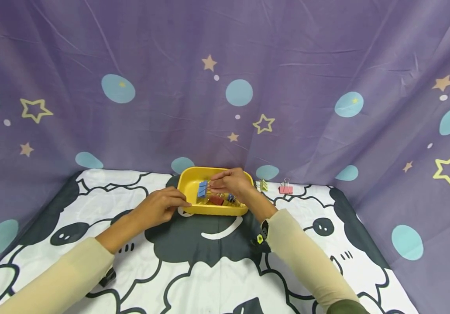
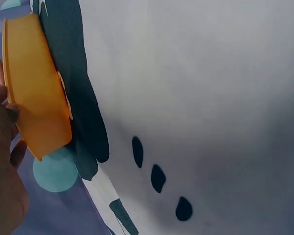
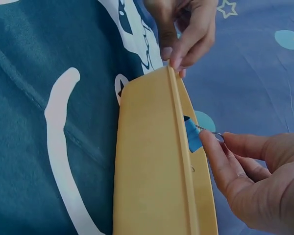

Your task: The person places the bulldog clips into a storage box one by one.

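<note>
A yellow plastic tray (image 1: 214,210) stands at the back of the table, with several binder clips in it. My left hand (image 1: 162,206) pinches the tray's rim near its front left corner, as the right wrist view also shows. Over the tray, my right hand (image 1: 234,182) pinches a blue binder clip (image 3: 193,136) by its wire handle, between thumb and fingers. A red binder clip (image 1: 216,200) and a dark blue binder clip (image 1: 231,198) lie in the tray below that hand. In the left wrist view, the tray's outer wall (image 2: 39,88) hides what is inside.
Right of the tray are a yellow-green patterned binder clip (image 1: 263,185) and a pink binder clip (image 1: 286,189) on the table. A sheep-print cloth (image 1: 209,283) covers the table. Close behind the tray hangs a purple curtain (image 1: 162,131) with stars and dots.
</note>
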The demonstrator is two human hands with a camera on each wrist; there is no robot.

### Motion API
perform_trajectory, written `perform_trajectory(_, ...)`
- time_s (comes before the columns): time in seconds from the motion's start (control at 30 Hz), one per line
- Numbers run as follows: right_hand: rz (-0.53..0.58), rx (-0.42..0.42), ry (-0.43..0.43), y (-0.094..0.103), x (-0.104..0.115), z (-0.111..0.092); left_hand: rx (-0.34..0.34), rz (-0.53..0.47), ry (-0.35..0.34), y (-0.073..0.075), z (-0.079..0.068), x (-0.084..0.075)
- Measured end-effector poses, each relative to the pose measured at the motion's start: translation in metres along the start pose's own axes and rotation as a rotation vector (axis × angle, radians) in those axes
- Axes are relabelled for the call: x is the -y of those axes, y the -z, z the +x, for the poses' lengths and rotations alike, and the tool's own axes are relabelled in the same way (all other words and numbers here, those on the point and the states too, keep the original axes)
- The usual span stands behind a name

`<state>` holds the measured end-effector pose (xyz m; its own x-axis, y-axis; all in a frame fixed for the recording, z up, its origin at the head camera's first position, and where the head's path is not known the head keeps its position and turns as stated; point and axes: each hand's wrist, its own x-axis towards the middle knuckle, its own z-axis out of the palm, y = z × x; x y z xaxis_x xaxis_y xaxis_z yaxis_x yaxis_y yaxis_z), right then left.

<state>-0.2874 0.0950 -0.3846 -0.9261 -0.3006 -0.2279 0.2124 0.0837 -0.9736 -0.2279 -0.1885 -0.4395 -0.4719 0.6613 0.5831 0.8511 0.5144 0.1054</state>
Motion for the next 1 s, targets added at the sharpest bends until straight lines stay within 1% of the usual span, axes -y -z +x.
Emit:
perform_trajectory(0.1, -0.008, 0.010, 0.003, -0.005, -0.001, 0.003, -0.010, -0.002, -0.001, 0.001, 0.000, 0.000)
perform_trajectory(0.23, -0.011, 0.012, 0.002, -0.010, -0.001, 0.005, -0.004, -0.006, 0.004, 0.002, -0.001, -0.001)
perform_trajectory(0.53, -0.014, -0.001, 0.015, -0.026, -0.001, 0.010, 0.008, -0.005, 0.022, 0.003, 0.000, -0.003)
perform_trajectory(0.7, -0.044, -0.020, 0.026, -0.033, -0.003, 0.010, 0.015, -0.003, 0.033, 0.002, 0.000, -0.003)
perform_trajectory(0.87, -0.119, -0.048, 0.051, -0.039, -0.006, 0.010, 0.016, -0.006, 0.036, 0.003, 0.001, -0.003)
perform_trajectory(1.0, -0.227, -0.107, 0.080, -0.040, -0.006, 0.009, 0.018, -0.006, 0.042, 0.003, 0.002, -0.003)
